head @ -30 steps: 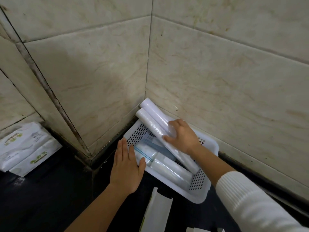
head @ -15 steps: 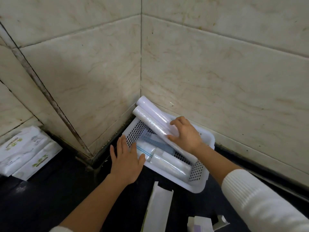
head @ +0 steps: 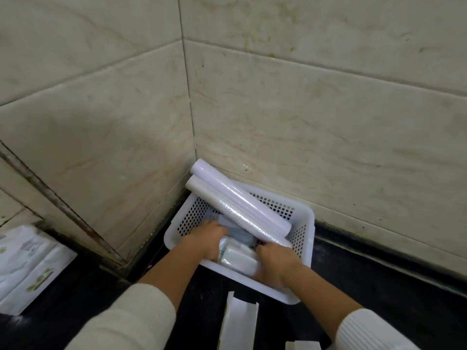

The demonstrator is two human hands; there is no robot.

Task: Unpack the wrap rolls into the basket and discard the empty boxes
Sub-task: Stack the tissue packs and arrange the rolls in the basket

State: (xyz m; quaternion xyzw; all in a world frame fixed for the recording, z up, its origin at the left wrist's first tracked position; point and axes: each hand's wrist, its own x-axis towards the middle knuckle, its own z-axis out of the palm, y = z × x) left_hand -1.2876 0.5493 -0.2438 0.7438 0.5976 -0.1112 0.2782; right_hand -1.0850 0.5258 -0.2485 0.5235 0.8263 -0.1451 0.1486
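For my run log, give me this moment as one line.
stage: arranging rolls | left hand: inside basket | right hand: inside basket, on short rolls | long rolls: propped over rim | empty box: on counter

Long rolls [head: 237, 203] across basket [head: 307, 218]; walls [head: 303, 122] close behind.

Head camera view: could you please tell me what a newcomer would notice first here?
Two long wrap rolls lie side by side, slanting across the white basket in the tiled corner, far ends jutting over its rim. Both hands, left and right, reach into the basket's near end around shorter rolls.
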